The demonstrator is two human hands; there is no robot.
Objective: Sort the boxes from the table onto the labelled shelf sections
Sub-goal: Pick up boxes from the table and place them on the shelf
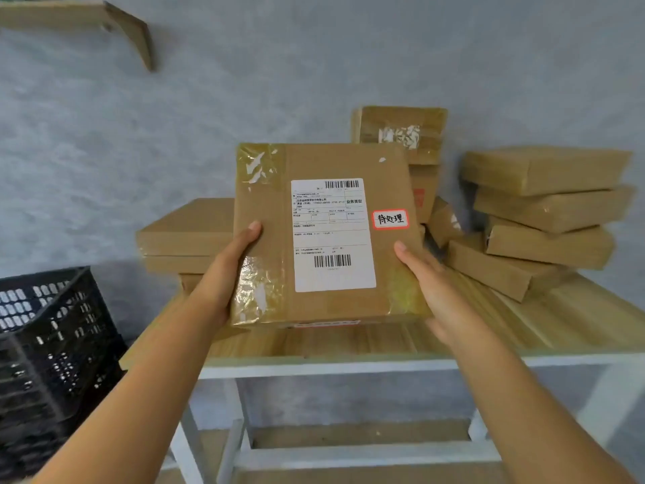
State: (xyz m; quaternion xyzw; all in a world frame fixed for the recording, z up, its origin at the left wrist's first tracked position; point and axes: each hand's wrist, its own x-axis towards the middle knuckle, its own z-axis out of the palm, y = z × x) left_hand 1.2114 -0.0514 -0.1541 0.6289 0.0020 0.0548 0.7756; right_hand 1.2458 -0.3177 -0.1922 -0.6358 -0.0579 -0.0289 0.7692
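Held up above the wooden table (453, 337), tilted face-up toward the camera: a flat cardboard box (324, 235). Left hand (223, 274) clamped on its left edge, thumb lying across the top face. Right hand (432, 288) gripping the right edge, thumb on top, fingers curled underneath out of sight.

On the box face, a white shipping label (333, 235) with a barcode at the top and another near the bottom; small printed lines mostly too blurred to read, though "业务类型" legible at the upper right. Beside it, a red-bordered sticker (390, 219) handwritten "待处理". Clear tape shining along both side edges.

Behind on the table: a low stack of boxes (185, 235) to the left, a tall taped box (401, 134) standing at the back with a torn white label, and a leaning pile of flat boxes (544, 211) to the right. Black plastic crate (52, 344) at lower left, beside the table. Wooden wall bracket (129, 33) at upper left.
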